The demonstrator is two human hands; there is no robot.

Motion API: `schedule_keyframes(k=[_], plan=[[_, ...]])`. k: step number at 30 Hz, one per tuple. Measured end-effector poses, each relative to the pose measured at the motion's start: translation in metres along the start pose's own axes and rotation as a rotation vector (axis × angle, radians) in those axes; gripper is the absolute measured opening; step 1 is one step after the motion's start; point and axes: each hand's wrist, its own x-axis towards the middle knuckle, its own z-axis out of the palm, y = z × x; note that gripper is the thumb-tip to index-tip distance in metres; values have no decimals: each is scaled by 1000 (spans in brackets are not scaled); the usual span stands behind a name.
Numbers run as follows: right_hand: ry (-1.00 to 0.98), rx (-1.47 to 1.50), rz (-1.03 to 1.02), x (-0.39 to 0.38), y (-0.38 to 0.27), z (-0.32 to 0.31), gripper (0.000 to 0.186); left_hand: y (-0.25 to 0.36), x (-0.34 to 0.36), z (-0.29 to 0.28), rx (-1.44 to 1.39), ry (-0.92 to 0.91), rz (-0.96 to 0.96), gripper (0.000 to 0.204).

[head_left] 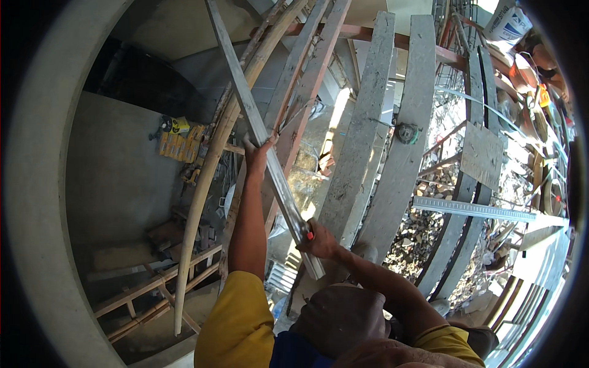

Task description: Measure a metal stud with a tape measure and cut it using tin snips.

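Observation:
A long grey metal bar [279,184], like an aluminium straightedge, slants from the top of the view down toward me. My left hand [256,156] is closed around it near mid-length, thumb on its left side. Lower down, my right hand [320,240] grips the bar close to its near end. A small red object [310,235] shows at the right fingers; its kind cannot be made out. Beneath the bar, grey scaffold planks [362,122] run away from me. Left of my left hand stands a curved bamboo pole [208,172].
Gaps between planks drop to rubble [408,245]. A round object with green [407,133] sits on one plank. A perforated metal strip [472,208] crosses at right, near a plywood piece [481,154]. A white sack [508,26] stands far right. Below left are yellow packages [178,147] and a wooden ladder-like frame [159,282].

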Motion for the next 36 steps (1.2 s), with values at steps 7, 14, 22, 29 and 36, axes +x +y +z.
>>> schedule_keyframes(k=[7,14,22,29,36], plan=[[201,-244,-8,1,-7,-125,48,-71,-48,122,-341,-146,-492,24],[161,-492,68,-123,42,-241,35,-72,-81,160,-430,-377,-767,19],[88,-24,455,-251,103,-220,31,-72,-92,174,-510,-226,-764,27],[17,8,524,-257,109,-206,35,-92,-155,201,-846,-192,-785,26],[-74,-20,508,-238,96,-196,29,-75,-188,220,-672,-114,-864,19]])
